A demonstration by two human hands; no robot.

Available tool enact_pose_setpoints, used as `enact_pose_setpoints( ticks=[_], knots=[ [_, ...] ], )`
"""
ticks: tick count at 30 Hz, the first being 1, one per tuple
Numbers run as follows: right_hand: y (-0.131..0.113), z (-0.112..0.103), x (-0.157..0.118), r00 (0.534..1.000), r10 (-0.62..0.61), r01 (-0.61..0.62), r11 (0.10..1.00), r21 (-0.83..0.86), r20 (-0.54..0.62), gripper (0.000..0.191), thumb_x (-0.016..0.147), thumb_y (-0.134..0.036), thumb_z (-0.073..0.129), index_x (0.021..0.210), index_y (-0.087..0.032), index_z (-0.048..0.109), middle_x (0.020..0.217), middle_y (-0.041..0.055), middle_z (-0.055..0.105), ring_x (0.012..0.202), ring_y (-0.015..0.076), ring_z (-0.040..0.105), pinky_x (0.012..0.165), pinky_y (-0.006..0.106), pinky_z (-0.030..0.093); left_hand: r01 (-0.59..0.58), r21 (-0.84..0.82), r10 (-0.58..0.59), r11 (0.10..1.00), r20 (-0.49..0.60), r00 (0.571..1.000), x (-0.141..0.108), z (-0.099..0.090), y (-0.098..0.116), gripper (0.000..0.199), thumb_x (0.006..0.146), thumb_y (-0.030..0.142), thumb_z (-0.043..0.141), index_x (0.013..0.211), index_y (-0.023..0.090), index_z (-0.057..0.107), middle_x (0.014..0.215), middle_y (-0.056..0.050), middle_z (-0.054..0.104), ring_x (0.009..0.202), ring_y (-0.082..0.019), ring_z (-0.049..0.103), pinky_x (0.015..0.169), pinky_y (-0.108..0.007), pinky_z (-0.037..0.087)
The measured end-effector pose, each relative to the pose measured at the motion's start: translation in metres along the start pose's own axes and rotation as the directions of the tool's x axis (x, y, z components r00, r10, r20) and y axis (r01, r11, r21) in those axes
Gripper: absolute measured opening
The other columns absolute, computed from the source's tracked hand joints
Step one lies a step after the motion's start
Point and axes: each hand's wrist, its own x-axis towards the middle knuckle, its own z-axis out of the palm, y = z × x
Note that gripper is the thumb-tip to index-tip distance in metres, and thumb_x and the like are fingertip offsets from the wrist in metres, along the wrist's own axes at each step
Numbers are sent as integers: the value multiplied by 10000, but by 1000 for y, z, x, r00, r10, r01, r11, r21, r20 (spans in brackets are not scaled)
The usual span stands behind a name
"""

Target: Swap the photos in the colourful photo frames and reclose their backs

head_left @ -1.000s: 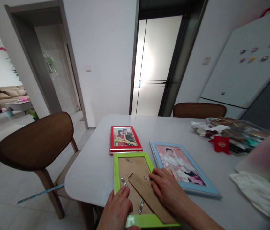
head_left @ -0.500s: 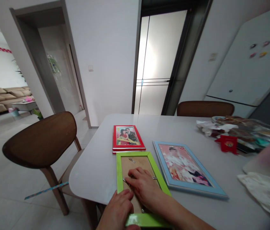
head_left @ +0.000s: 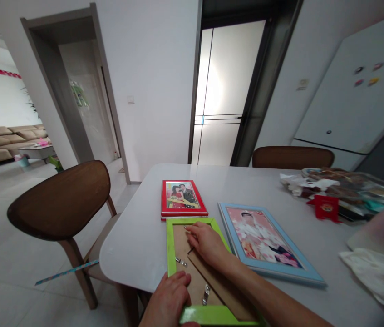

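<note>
A green frame (head_left: 170, 247) lies face down at the table's near edge, its brown backing board (head_left: 197, 277) showing with small metal clips (head_left: 206, 294) on it. My left hand (head_left: 169, 297) grips the frame's lower left corner, fingers over the edge. Toward the top of the board is my right hand (head_left: 207, 243), its fingertips closed at the upper clip, which they partly cover. A brown flap or stand runs below my right wrist. Behind the green frame lies a red frame (head_left: 185, 211) with a photo of two people; a blue frame (head_left: 246, 259) with a photo is to the right.
The white table (head_left: 134, 240) also holds plastic-wrapped items (head_left: 358, 181), a red packet (head_left: 327, 207) and a white cloth (head_left: 376, 272) at the right. Brown chairs stand at the left (head_left: 62, 200) and the far side (head_left: 292, 156).
My right hand has moved from the left middle clip up to the upper clip. The left middle clip and a lower clip are now uncovered. My left hand stays at the corner.
</note>
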Motion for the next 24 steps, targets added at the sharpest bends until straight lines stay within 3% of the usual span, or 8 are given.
enact_pose_setpoints(
  ticks=[7,15,18,21,24],
  knots=[
    [16,21,30,974,221,-223,973,-54,-47,179,761,-294,462,738,-176,594,781,55,631,711,159,548,576,240,325,39,14,-39,999,27,999,2,2,2,270,584,328,683,780,178,573,1206,-106,495,1141,-260,403,953,-446,299],
    [13,16,38,958,280,-282,959,-20,-55,167,748,-253,459,745,-152,591,746,81,628,682,176,553,545,248,326,57,30,-58,998,19,998,2,2,5,281,560,275,684,794,172,568,1212,-114,489,1143,-262,399,950,-464,293],
    [8,2,26,982,189,-188,982,33,-26,192,769,-254,437,748,-151,598,747,67,625,685,154,547,588,244,359,58,27,-58,998,17,998,1,4,2,304,545,301,700,791,179,568,1202,-99,501,1138,-258,406,946,-449,310],
    [-1,-15,-8,1000,14,-17,995,102,26,172,771,-220,439,777,-194,609,815,20,611,771,120,528,691,216,376,42,22,-42,999,-9,999,-1,7,0,305,533,297,714,776,187,568,1194,-82,513,1128,-252,420,946,-428,318],
    [-8,-30,-53,959,-252,224,954,198,127,187,762,-202,446,732,-231,628,864,13,580,840,131,498,774,256,369,34,15,-33,999,-42,999,-1,8,-1,282,539,286,707,765,186,571,1189,-76,518,1122,-244,428,953,-412,311]
  ],
)
